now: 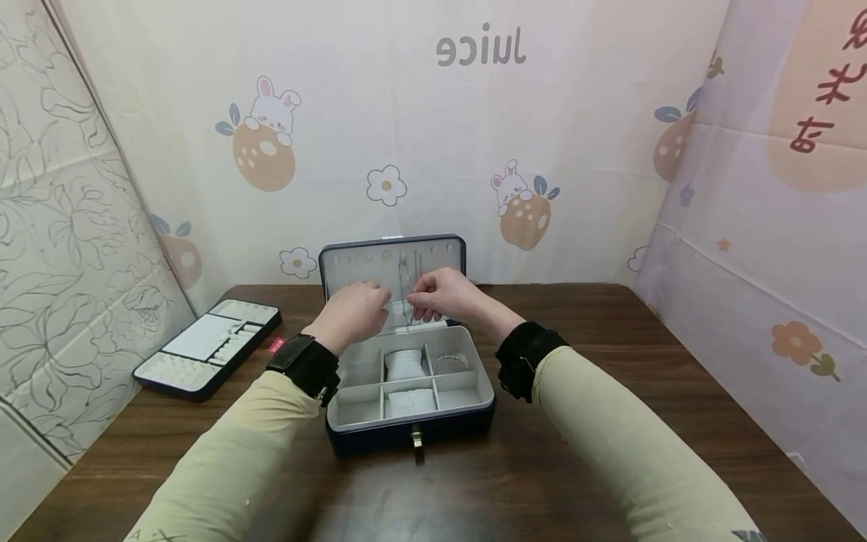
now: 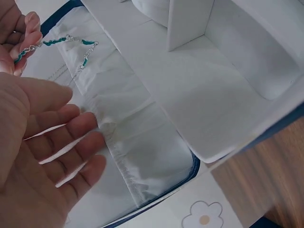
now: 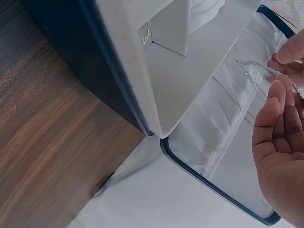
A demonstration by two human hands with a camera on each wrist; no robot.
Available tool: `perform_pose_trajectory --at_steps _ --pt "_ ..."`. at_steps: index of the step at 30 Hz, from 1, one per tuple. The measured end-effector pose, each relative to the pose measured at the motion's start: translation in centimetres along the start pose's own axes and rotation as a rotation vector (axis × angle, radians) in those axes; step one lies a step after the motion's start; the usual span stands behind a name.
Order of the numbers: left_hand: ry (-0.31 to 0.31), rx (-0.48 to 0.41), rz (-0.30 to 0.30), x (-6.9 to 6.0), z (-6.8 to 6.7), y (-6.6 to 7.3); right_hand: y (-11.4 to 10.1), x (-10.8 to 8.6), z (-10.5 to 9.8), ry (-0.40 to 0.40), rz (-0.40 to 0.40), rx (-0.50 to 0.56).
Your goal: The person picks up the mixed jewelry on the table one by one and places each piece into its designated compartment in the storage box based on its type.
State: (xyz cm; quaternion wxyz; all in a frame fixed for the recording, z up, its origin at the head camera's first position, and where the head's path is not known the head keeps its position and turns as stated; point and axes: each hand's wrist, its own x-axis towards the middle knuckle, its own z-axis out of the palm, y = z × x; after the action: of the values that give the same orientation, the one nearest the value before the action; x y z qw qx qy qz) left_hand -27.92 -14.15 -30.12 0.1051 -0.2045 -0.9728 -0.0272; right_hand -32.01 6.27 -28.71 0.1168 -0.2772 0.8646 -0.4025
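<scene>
An open navy jewelry box [image 1: 369, 440] with pale compartments stands on the table, its lid [image 1: 352, 272] raised at the back. Several chains hang inside the lid above a gathered cloth pocket [image 2: 142, 156]. My right hand [image 1: 447, 292] pinches a silver necklace [image 3: 259, 65] in front of the lid; green pieces show along the necklace [image 2: 86, 62] in the left wrist view. Just left of it, my left hand [image 1: 355, 310] holds nothing, its fingers [image 2: 78, 147] loosely extended and apart from the chain. Part of the necklace is hidden behind the right fingers.
Two white cushions [image 1: 405, 365] and a silver bracelet [image 1: 452, 361] lie in the box's compartments. A flat jewelry tray [image 1: 203, 339] holding small pieces rests on the table at left, with a red tag [image 1: 276, 345] beside it. A printed curtain [image 1: 433, 135] hangs behind.
</scene>
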Motion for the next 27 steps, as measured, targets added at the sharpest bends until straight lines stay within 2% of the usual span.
perform_pose_trajectory --at_steps 8,21,27 --pt "-0.052 -0.042 -0.015 -0.15 -0.02 -0.26 -0.04 -0.19 0.08 -0.005 0.0 0.015" --pt "-0.12 -0.035 -0.029 -0.36 -0.02 0.13 -0.04 -0.11 -0.16 0.005 -0.021 0.035" --pt "-0.181 -0.038 -0.028 -0.23 0.13 0.05 0.01 -0.11 -0.19 0.007 -0.023 0.034"
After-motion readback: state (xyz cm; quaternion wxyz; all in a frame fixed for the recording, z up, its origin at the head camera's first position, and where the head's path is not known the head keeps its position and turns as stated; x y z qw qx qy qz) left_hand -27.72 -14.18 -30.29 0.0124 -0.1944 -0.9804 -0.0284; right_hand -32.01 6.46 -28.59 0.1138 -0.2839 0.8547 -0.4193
